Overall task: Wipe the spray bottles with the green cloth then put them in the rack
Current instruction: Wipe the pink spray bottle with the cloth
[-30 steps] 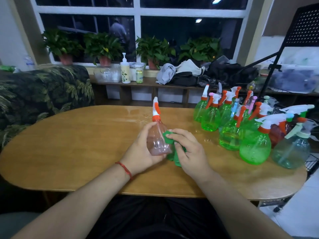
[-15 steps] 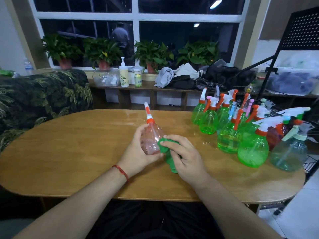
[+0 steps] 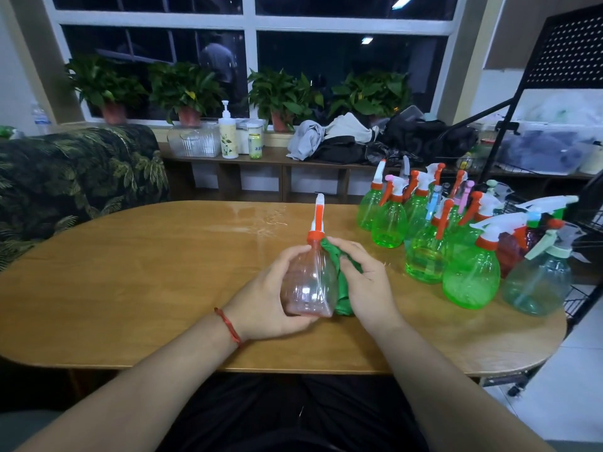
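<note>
A clear pinkish spray bottle (image 3: 308, 282) with an orange and white nozzle stands just above the wooden table (image 3: 146, 272). My left hand (image 3: 267, 298) grips its body from the left and below. My right hand (image 3: 365, 282) holds the bunched green cloth (image 3: 341, 288) against the bottle's right side, up near the orange collar. Several more spray bottles (image 3: 434, 243), mostly green, stand grouped at the table's right end. Part of the black wire rack (image 3: 580, 243) shows beyond the table's right edge.
A leaf-patterned sofa (image 3: 75, 177) stands at the left. Behind the table runs a low shelf (image 3: 261, 158) with a pump bottle, containers and piled clothes, under a window with potted plants. A black perforated panel on a stand (image 3: 567, 57) rises at the right.
The bottle has been turned in my left hand and stands more upright. My right hand has slid the cloth up the bottle's side toward the collar.
</note>
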`<state>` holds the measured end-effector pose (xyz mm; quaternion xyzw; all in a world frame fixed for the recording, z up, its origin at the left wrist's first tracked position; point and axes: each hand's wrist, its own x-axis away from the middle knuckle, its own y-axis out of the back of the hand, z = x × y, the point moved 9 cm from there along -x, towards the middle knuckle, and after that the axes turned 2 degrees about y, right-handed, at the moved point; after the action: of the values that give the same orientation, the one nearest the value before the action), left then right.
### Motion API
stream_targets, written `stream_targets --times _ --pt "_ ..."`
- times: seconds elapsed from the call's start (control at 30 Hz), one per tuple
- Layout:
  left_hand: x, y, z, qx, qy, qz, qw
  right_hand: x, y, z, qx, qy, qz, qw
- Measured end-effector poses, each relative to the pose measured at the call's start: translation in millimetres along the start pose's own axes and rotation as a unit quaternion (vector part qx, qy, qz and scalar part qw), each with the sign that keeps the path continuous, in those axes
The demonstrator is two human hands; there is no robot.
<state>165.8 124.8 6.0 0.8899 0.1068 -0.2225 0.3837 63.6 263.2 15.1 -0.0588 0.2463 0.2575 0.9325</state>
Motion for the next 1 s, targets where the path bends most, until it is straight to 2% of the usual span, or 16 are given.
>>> stream_targets --times 0.13,0.33,0.53,0.63,0.8,1.0 --pt "-1.3 -1.7 1.1 -0.015 0.014 0.015 1.000 0.2 1.0 -7.3 -0.041 -0.027 0.014 0.999" --pt "-1.5 0.0 0.5 -0.053 -0.006 -0.002 0.999 0.3 -2.0 1.9 0.042 0.038 0.020 0.998" --pt "-0.4 30.3 27.4 0.005 0.085 -0.135 0.987 10.9 -18.0 15.5 0.127 0.132 0.056 0.982" --pt "1.7 36.5 37.9 0.032 0.114 -0.164 0.979 17.6 -28.7 21.2 0.153 0.179 0.069 0.969" --pt "0.7 30.6 35.5 0.036 0.106 -0.140 0.984 17.7 -26.1 23.1 0.163 0.188 0.052 0.967" --pt "-0.3 15.4 10.5 -0.011 0.037 -0.053 0.998 5.8 -11.5 6.8 0.099 0.099 0.021 0.990"
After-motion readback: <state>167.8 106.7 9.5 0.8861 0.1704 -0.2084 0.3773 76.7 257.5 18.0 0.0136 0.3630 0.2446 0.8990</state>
